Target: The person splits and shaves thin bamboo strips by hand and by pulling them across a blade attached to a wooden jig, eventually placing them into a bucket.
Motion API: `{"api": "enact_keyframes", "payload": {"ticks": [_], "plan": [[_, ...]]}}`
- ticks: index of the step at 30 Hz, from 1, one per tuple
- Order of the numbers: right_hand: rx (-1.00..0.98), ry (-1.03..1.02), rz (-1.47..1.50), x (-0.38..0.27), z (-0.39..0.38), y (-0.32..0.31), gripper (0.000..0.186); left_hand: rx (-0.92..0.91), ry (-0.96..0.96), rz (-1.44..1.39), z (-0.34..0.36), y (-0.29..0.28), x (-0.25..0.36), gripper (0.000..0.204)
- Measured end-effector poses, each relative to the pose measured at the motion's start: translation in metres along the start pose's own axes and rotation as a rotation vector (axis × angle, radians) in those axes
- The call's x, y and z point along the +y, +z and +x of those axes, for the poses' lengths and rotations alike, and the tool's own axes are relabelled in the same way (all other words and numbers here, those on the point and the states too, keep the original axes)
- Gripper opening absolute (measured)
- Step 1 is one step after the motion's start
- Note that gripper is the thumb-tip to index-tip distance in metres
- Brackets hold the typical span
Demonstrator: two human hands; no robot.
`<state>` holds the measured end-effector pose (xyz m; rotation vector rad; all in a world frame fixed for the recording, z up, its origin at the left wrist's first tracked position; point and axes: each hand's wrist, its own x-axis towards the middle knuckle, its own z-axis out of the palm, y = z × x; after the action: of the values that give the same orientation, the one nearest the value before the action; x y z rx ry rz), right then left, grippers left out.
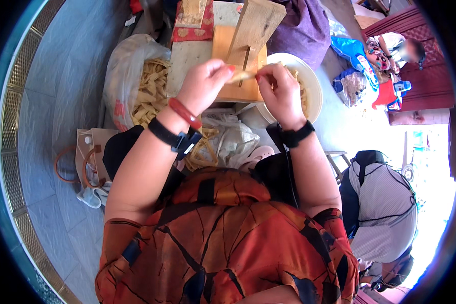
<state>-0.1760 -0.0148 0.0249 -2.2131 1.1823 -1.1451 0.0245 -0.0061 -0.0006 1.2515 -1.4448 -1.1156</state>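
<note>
A short pale yellow strip point(242, 76) is stretched between my two hands; its exact kind I cannot make out. My left hand point(203, 83) pinches one end between thumb and forefinger. The other end is in the pinched fingers of my right hand point(282, 92). Just beneath the strip lies an orange-brown wooden board point(244, 95) with a thin dark slot or bar on it. An upright wooden block point(256, 28) rises behind. A white tub point(316, 90) holding similar strips stands beyond my right hand.
On the left, a clear plastic bag point(117, 81) is full of yellow strips point(151, 86). More strips point(203, 152) and a plastic bag point(235, 139) lie below the board. A handbag point(88, 152) sits on the floor. One person point(385, 202) is at right, another point(392, 48) farther off.
</note>
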Motion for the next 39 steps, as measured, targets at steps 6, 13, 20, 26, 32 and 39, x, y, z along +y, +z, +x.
{"api": "enact_keyframes", "payload": {"ticks": [6,13,20,26,32,39], "plan": [[0.022,-0.014,-0.406,0.070,-0.024,-0.011,0.021,0.122,0.009,0.442,-0.006,0.004,-0.015,0.024],[-0.205,-0.379,-0.151,-0.027,-0.064,0.001,0.037,-0.429,-0.225,-0.336,-0.067,0.024,-0.009,0.018],[-0.197,-0.248,-0.105,-0.014,-0.085,-0.008,0.028,-0.522,-0.373,-0.996,-0.082,-0.005,-0.041,0.014],[-0.383,0.007,0.360,-0.040,-0.104,0.002,0.023,-0.224,0.473,0.106,-0.094,0.026,-0.014,0.031],[-0.302,-0.250,-0.043,-0.024,-0.116,0.012,0.016,-0.727,-0.253,-0.414,-0.106,0.034,-0.046,0.012],[-0.474,0.975,1.340,0.022,-0.117,0.031,0.009,-0.256,0.361,0.266,-0.106,0.038,-0.042,0.030]]}}
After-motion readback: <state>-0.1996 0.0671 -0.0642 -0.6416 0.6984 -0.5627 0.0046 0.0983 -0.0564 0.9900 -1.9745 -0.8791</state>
